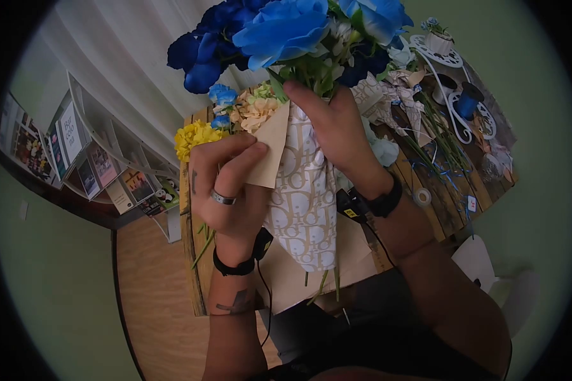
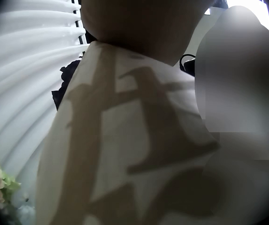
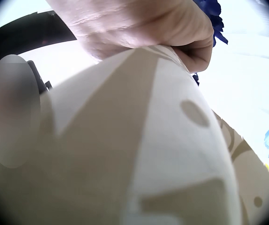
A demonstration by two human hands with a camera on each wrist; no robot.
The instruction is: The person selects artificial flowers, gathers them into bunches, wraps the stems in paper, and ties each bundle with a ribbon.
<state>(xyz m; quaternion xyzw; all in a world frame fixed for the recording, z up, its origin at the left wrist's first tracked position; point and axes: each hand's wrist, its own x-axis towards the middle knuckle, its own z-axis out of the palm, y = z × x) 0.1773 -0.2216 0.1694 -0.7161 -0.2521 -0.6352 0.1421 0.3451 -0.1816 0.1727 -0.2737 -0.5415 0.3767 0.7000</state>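
Observation:
A bouquet of large blue flowers (image 1: 283, 32) stands upright in front of me in the head view. Printed white and beige wrapping paper (image 1: 302, 203) surrounds its stems, whose green ends stick out below. My right hand (image 1: 343, 130) grips the bouquet at its neck, just under the blooms. With its fingertips, my left hand (image 1: 225, 181) pinches a plain beige flap of the wrapping on the left side. Close up, the printed paper fills much of both wrist views; the right hand (image 3: 153, 23) curls over its gathered top.
Peach flowers (image 1: 257, 111) and yellow flowers (image 1: 197, 138) lie behind the left hand on the wooden table (image 1: 435, 216). To the right are a blue ribbon spool (image 1: 468, 100), a tape roll (image 1: 422, 197) and loose stems. A magazine rack (image 1: 102, 152) stands left; a white chair (image 1: 473, 263) stands right.

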